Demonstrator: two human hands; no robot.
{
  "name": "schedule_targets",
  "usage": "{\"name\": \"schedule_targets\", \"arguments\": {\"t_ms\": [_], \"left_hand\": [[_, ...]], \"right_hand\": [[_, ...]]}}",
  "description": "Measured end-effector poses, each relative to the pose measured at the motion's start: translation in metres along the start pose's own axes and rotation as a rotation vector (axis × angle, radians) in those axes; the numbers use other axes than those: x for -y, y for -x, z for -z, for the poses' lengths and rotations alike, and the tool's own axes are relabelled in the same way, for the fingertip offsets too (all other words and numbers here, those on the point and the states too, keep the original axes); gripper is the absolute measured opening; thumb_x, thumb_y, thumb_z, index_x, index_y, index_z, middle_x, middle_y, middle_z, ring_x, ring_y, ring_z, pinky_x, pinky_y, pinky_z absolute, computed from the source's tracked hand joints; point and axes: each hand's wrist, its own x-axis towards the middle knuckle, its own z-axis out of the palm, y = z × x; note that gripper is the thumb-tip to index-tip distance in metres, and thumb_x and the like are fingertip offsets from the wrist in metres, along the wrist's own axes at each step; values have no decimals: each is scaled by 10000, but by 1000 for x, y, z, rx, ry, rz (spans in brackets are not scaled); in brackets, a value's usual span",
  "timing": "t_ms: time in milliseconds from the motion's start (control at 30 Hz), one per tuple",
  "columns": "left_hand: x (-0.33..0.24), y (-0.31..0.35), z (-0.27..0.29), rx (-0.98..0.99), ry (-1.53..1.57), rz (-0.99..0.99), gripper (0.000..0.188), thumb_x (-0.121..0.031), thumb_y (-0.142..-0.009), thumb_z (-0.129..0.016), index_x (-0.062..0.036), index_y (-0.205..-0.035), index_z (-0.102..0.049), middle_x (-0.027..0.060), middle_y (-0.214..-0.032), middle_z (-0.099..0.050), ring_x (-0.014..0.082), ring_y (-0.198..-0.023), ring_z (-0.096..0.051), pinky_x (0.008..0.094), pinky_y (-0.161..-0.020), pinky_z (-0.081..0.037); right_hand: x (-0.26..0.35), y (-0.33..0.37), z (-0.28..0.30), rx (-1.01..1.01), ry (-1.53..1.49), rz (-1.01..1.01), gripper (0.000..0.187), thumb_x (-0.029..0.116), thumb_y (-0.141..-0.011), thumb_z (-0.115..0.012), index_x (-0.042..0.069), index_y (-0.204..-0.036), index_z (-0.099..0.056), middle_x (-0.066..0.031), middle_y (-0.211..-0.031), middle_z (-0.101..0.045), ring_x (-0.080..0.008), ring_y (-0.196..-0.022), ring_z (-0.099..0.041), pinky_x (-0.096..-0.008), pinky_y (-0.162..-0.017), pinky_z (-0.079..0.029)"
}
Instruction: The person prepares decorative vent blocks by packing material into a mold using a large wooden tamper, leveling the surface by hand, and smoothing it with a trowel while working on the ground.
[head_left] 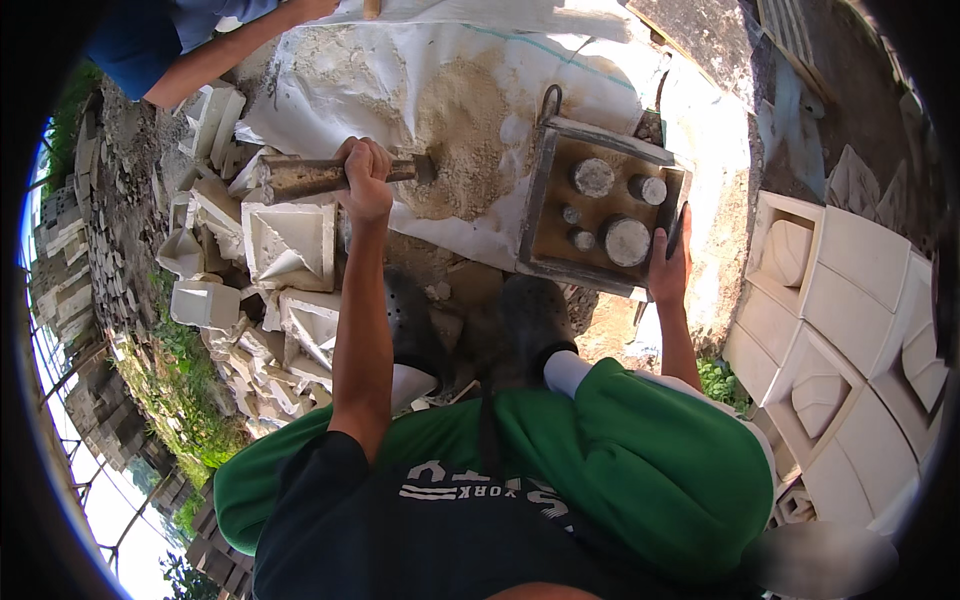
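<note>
Near the middle of the view, toward 10 to 11 o'clock, the left hand (365,180) is closed in a fist around a worn brown tool (305,178), whose thick end points to 9 o'clock and whose small dark head points to 3 o'clock, near a heap of pale sandy powder (462,145). That heap lies at 12 o'clock on a white sheet (400,62). At 2 o'clock sits a square grey frame (580,279), with a wire loop (551,100) at its 10 o'clock corner. The right hand (672,262) pinches its edge toward 4 o'clock, the thumb on the rim and the fingers along the outer side. Inside the frame, five round pale discs of differing sizes stand in a brown fill (608,208): large ones at 11 and 5 o'clock (627,242), a middling one at 2, small ones at 9 and 7. Two dark clogs (535,312) show close to the centre. Toward 9 to 10 o'clock lie jumbled off-white hollow castings (290,245); at 3 to 4 o'clock stand stacked cream blocks (860,255). Near the 10 to 11 o'clock edge, a co-worker's forearm (225,58) reaches in beneath a blue sleeve (140,45).
</note>
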Motion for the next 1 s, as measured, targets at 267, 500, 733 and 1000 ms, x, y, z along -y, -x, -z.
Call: {"name": "schedule_targets", "arguments": {"t_ms": [267,500,733,1000], "left_hand": [[-38,13,-2,89,56,-147,296,-105,-843,-398,-124,-577,-268,-24,-499,-259,79,-451,-222,259,-448,-217],[-38,6,-1,3,50,-77,308,-113,-849,-399,-125,-572,-264,-19,-496,-260,82,-441,-218,255,-439,-225],[-9,5,22,-13,21,-75,318,-162,-849,-381,-150,-559,-250,-25,-482,-235,98,-435,-203,274,-452,-223],[-71,10,1,110,121,-141,311,-106,-820,-387,-142,-555,-229,-24,-485,-223,90,-434,-194,270,-446,-203]], "right_hand": [[3,-4,-1,-25,33,39,582,225,-931,-433,104,-1454,-209,-204,-1371,-423,-341,-1188,-495,-375,-970,-383],[-16,0,-2,-53,59,88,582,219,-932,-436,118,-1456,-204,-191,-1370,-431,-340,-1187,-497,-370,-963,-391],[6,1,-1,9,8,7,587,218,-931,-443,113,-1455,-199,-208,-1326,-471,-354,-1131,-540,-373,-915,-425],[7,1,2,6,59,-55,593,248,-932,-441,126,-1456,-191,-228,-1238,-535,-383,-1070,-566,-403,-887,-434]]}}
